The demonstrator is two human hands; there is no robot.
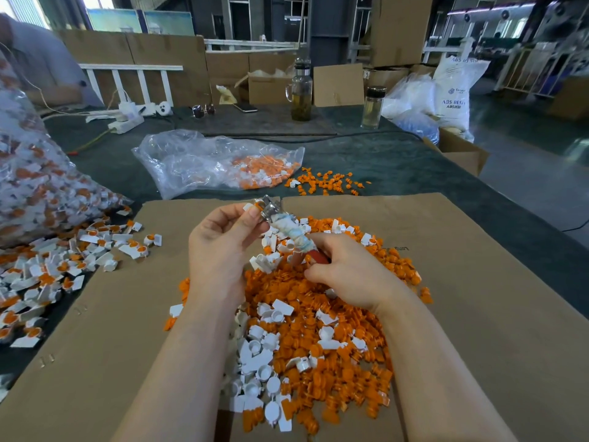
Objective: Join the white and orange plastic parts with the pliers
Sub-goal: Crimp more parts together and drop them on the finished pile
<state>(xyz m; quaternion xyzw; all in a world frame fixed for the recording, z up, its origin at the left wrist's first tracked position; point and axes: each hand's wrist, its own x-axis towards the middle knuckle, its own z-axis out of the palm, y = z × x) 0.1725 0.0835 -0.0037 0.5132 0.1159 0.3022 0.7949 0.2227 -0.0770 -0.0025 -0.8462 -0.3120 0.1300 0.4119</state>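
1. Far left, 9 o'clock: clear bag of joined pcs [38, 186] and a loose spread of joined pcs [63, 269] on the bench [398, 161].
2. Left hand [220, 247]: fingers curled, pinching a white part [249, 207] at the pliers' metal head; probably seated in the jaws, but too small to be sure.
3. Pliers [288, 229]: long axis runs 11 to 5 o'clock, head up by left hand, red handles down in right.
4. Right hand [344, 272]: wrapped round the handles, nearer the squeeze; the part lies at its 11 o'clock.
5. Under both: heap of orange and white parts [318, 333] on cardboard sheet [478, 298].
6. Beyond, 12 o'clock: part-empty bag [216, 161], two bottles [301, 94]; boxes, workshop behind.
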